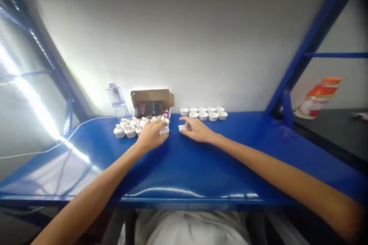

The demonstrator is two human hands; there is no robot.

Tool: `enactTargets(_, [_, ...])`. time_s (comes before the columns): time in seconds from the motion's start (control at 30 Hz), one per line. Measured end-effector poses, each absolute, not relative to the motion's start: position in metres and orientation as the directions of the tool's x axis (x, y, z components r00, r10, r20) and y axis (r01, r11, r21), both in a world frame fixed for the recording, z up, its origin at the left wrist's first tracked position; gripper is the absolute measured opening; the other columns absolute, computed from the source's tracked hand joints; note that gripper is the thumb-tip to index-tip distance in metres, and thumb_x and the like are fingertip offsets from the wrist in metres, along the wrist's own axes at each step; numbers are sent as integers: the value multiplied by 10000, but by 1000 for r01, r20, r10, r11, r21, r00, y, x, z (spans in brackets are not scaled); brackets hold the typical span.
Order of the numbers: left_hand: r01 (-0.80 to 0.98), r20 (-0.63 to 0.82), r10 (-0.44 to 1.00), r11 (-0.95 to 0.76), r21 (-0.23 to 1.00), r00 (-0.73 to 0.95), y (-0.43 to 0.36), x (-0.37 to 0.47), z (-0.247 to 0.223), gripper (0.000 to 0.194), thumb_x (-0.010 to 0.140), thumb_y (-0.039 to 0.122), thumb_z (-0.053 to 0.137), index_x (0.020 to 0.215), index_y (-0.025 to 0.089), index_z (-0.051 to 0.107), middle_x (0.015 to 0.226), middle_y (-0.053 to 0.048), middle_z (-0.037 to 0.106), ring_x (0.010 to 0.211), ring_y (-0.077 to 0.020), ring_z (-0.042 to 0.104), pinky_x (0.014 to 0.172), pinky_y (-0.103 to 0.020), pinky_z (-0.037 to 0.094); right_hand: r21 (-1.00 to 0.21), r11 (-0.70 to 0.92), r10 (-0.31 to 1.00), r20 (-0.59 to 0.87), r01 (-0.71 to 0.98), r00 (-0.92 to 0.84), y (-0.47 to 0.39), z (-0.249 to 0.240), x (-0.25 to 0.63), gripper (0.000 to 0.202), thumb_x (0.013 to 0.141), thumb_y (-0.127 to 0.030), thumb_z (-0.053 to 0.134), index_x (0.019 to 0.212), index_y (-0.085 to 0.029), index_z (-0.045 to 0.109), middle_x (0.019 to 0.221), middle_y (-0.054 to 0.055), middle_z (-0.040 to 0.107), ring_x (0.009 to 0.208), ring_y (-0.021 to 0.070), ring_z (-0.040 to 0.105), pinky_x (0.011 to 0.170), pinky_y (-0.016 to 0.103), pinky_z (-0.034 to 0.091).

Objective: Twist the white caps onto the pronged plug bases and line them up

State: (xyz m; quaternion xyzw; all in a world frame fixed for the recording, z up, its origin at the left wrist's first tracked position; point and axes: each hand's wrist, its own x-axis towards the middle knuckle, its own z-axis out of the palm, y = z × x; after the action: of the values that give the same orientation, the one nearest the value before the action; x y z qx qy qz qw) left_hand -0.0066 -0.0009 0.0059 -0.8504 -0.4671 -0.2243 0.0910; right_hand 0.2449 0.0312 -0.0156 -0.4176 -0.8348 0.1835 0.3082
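Observation:
My left hand (pixel 152 134) reaches over the group of white round pieces on the left. Its fingers curl around a small white cup-shaped piece with a top (pixel 164 131) at the group's right end. Other white topped cups (pixel 130 131), with small dark dots on their tops, stand in rows beside and beneath that hand. My right hand (pixel 199 130) has its thumb and fingers around a small white round cup (pixel 182 128), mostly hidden by the hand. Behind it, plain white cups (pixel 212 116) stand in two rows.
An open cardboard box (pixel 152 95) with a dark phone-like screen (pixel 150 108) stands against the wall. Left of it is a clear bottle (pixel 117 99). A white cable (pixel 86 122) crosses the blue table (pixel 178 168). An orange-capped container (pixel 317 99) stands beyond the right-hand blue post.

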Motion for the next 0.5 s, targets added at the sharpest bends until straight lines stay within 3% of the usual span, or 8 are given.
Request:
enactTargets(0.07, [782, 463, 737, -608, 136, 492, -3, -3, 5, 251, 891, 320, 595, 1103, 213, 676, 1112, -92, 711, 1035, -283, 665, 957, -425, 475, -678, 549, 828, 363, 489, -427, 10, -18, 249, 472, 845, -434, 706, 1253, -209, 630, 951, 43, 704, 778, 198, 641, 749, 333, 517])
enactTargets(0.23, [576, 459, 706, -707, 411, 539, -12, 12, 1, 383, 848, 282, 655, 1223, 209, 621, 1168, -76, 697, 1009, -227, 661, 930, -370, 520, -888, 422, 823, 291, 183, -488, -15, -18, 251, 419, 850, -461, 711, 1160, -203, 600, 912, 9, 664, 651, 128, 590, 612, 273, 504])
enactTargets(0.3, [505, 451, 713, -700, 506, 537, -15, 18, -2, 411, 828, 271, 684, 1227, 205, 605, 1154, -79, 697, 998, -223, 659, 926, -375, 532, -913, 383, 818, 265, 140, -511, -16, -18, 249, 405, 889, -490, 661, 1167, -203, 596, 893, 6, 658, 581, 107, 553, 557, 263, 489])
enactTargets(0.43, [344, 457, 733, -655, 672, 504, -17, 24, -8, 518, 797, 258, 738, 1273, 198, 543, 1100, -84, 697, 1012, -232, 670, 945, -406, 550, -871, 455, 831, 340, 186, -441, -13, -22, 242, 425, 903, -517, 643, 1209, -222, 638, 1174, 78, 647, 798, 158, 638, 698, 312, 564])
enactTargets(0.5, [275, 457, 743, -629, 727, 490, -16, 25, -11, 564, 787, 262, 761, 1292, 199, 518, 1084, -81, 686, 1011, -226, 674, 953, -409, 557, -877, 426, 871, 332, 223, -361, -12, -24, 240, 477, 904, -528, 638, 1275, -232, 603, 1257, 93, 619, 810, 160, 643, 703, 321, 567])
